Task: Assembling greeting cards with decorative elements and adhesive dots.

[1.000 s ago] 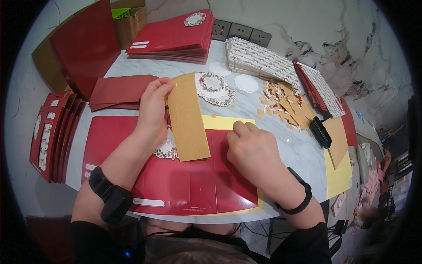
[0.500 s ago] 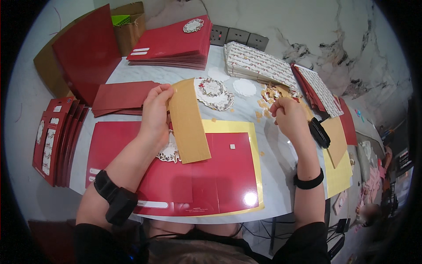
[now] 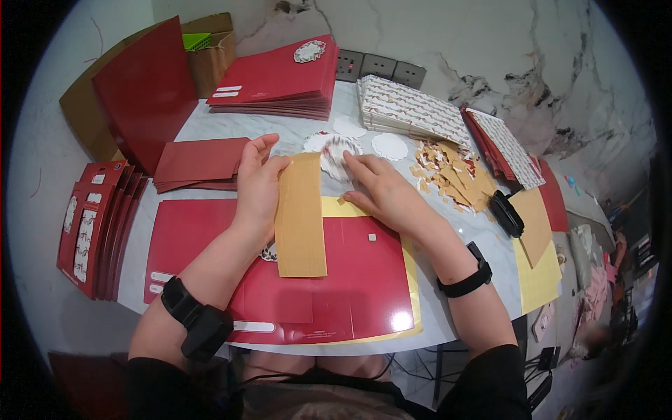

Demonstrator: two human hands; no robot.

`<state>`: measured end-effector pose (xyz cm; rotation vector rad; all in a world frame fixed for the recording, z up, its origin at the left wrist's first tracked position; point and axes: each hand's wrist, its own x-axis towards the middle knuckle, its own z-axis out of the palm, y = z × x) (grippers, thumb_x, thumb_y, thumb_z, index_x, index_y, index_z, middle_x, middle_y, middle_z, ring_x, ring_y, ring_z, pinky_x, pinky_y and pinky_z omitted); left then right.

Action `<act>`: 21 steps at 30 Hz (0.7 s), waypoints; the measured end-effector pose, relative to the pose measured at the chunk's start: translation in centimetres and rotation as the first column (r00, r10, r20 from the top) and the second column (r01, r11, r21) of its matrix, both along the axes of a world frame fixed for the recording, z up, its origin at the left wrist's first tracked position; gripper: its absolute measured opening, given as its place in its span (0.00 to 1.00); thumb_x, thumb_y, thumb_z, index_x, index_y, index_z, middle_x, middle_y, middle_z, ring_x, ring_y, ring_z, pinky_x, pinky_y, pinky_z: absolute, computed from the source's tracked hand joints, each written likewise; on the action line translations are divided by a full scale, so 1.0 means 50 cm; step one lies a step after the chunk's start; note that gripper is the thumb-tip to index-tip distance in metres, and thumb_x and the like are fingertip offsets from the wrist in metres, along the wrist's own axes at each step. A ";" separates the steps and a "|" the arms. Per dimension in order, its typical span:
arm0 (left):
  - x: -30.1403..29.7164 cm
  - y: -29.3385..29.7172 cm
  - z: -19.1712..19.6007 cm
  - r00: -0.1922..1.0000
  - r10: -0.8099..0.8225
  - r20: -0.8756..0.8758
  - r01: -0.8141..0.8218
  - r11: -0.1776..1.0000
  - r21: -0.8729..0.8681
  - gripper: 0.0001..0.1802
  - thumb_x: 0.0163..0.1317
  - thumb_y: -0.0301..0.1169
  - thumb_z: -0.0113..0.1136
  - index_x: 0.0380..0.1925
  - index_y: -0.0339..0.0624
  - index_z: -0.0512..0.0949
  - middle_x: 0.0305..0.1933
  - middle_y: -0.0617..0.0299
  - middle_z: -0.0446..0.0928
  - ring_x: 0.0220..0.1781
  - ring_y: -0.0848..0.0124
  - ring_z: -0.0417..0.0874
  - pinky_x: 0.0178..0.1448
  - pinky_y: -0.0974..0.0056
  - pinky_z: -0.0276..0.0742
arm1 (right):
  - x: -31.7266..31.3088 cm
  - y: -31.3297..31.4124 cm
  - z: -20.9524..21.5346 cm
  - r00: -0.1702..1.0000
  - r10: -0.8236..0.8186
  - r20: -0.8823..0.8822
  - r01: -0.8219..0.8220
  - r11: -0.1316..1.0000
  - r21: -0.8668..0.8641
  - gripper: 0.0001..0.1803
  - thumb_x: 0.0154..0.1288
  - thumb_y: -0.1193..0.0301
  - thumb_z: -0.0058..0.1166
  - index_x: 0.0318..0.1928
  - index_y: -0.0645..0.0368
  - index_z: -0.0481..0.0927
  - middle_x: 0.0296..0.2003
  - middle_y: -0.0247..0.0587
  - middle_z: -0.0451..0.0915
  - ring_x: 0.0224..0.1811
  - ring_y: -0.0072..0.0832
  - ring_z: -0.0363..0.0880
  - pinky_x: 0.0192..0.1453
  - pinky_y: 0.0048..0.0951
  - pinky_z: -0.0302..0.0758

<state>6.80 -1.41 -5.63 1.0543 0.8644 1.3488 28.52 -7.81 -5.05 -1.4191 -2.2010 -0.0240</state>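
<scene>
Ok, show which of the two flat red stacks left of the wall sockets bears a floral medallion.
The brighter rear stack, nearest the wall sockets; its floral medallion sits near the far right corner. The darker stack beside the left hand shows none.

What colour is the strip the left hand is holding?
The strip is tan, a yellowish brown, best seen in the head view.

tan strip (image 3: 301, 224): matt paper | red card (image 3: 357, 308): smooth, glossy | tabletop (image 3: 437, 311): smooth, marbled

Dark power sockets (image 3: 380, 67) sit against a marbled wall (image 3: 413, 28) — a green basket (image 3: 197, 42) at a cardboard box (image 3: 213, 68) — while what appears to be pink cloth (image 3: 593, 288) blurs at right.
</scene>
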 end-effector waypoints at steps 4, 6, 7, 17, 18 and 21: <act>-0.003 -0.009 0.012 0.996 -0.089 0.013 0.088 0.993 0.078 0.19 0.68 0.20 0.50 0.59 0.36 0.70 0.64 0.53 0.73 0.53 0.72 0.81 0.56 0.67 0.79 | 0.003 -0.015 0.027 0.986 -0.095 0.135 0.118 0.978 -0.172 0.21 0.68 0.66 0.62 0.58 0.60 0.80 0.54 0.50 0.78 0.59 0.44 0.77 0.63 0.38 0.76; -0.006 0.000 0.004 0.960 -0.279 0.025 0.276 0.957 0.085 0.18 0.67 0.20 0.50 0.57 0.36 0.72 0.60 0.52 0.79 0.55 0.69 0.82 0.60 0.65 0.79 | 0.009 -0.005 0.002 0.993 -0.008 0.118 -0.009 0.989 0.147 0.15 0.63 0.69 0.64 0.50 0.58 0.83 0.46 0.44 0.80 0.50 0.40 0.82 0.52 0.37 0.80; -0.007 0.000 0.003 0.961 -0.277 0.024 0.274 0.958 0.086 0.18 0.67 0.20 0.50 0.57 0.36 0.72 0.60 0.52 0.79 0.55 0.69 0.82 0.60 0.65 0.79 | 0.008 -0.007 0.005 0.993 -0.006 0.117 -0.011 0.989 0.148 0.15 0.63 0.69 0.64 0.50 0.58 0.83 0.46 0.44 0.80 0.50 0.40 0.82 0.52 0.37 0.80; -0.005 -0.011 0.023 0.929 -0.359 0.090 0.364 0.930 -0.045 0.09 0.76 0.31 0.53 0.49 0.38 0.75 0.44 0.54 0.86 0.41 0.72 0.87 0.44 0.68 0.84 | 0.016 0.003 0.017 0.968 -0.178 0.177 0.067 0.864 0.499 0.07 0.57 0.73 0.61 0.35 0.55 0.76 0.28 0.37 0.79 0.28 0.34 0.83 0.30 0.34 0.78; -0.005 -0.008 0.020 0.906 -0.417 0.069 0.420 0.906 -0.049 0.10 0.76 0.33 0.54 0.48 0.39 0.76 0.41 0.55 0.86 0.39 0.72 0.87 0.42 0.69 0.84 | 0.017 0.003 0.016 0.964 -0.207 0.169 0.104 0.873 0.477 0.08 0.57 0.73 0.61 0.36 0.55 0.75 0.27 0.37 0.79 0.28 0.34 0.83 0.30 0.34 0.78; -0.001 -0.013 0.024 0.890 -0.457 -0.002 0.455 0.887 -0.083 0.10 0.76 0.34 0.55 0.46 0.40 0.77 0.37 0.57 0.86 0.37 0.73 0.87 0.41 0.70 0.83 | 0.018 0.004 0.015 0.966 -0.201 0.164 0.113 0.896 0.430 0.10 0.60 0.74 0.65 0.41 0.55 0.79 0.28 0.37 0.83 0.29 0.34 0.85 0.31 0.34 0.79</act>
